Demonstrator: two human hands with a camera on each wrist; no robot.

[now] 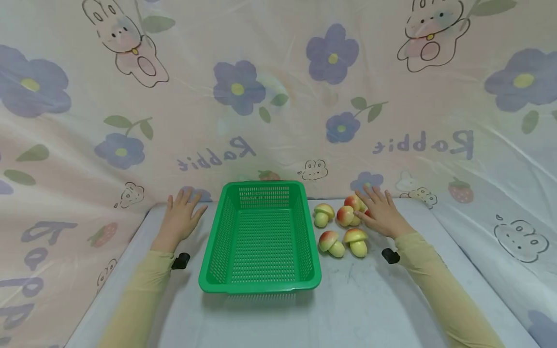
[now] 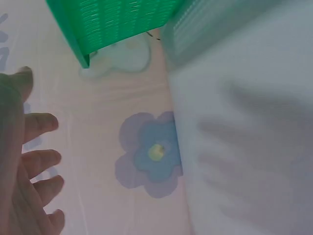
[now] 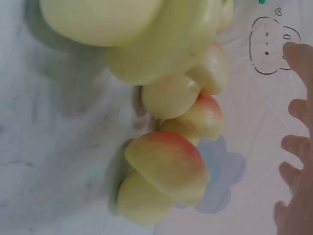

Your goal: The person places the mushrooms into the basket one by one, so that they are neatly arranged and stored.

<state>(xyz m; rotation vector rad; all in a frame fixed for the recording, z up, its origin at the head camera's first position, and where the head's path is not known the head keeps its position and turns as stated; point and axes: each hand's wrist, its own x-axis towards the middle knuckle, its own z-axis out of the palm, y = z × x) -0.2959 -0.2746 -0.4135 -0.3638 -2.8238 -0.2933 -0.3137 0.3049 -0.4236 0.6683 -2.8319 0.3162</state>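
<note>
A green plastic basket point(image 1: 261, 285) stands on the table between the two hands. To its left, my left hand point(image 1: 179, 217) is held with fingers spread, apart from the basket; its straight fingers also show in the left wrist view. My right hand point(image 1: 383, 212) is spread over the far right of a group of toy mushrooms, holding none. Among them, one mushroom point(image 1: 323, 215) lies by the basket's right wall, and two more, a reddish-capped mushroom point(image 1: 330, 243) and a yellow-capped mushroom point(image 1: 357, 241), lie nearer. Others point(image 1: 348, 216) are partly hidden by the right hand.
A white-covered table point(image 1: 348, 309) carries everything. Behind it and at both sides hangs a pale cloth point(image 1: 278, 135) printed with flowers and rabbits. Dark wrist cameras, such as the right one point(image 1: 390, 256), sit at both wrists.
</note>
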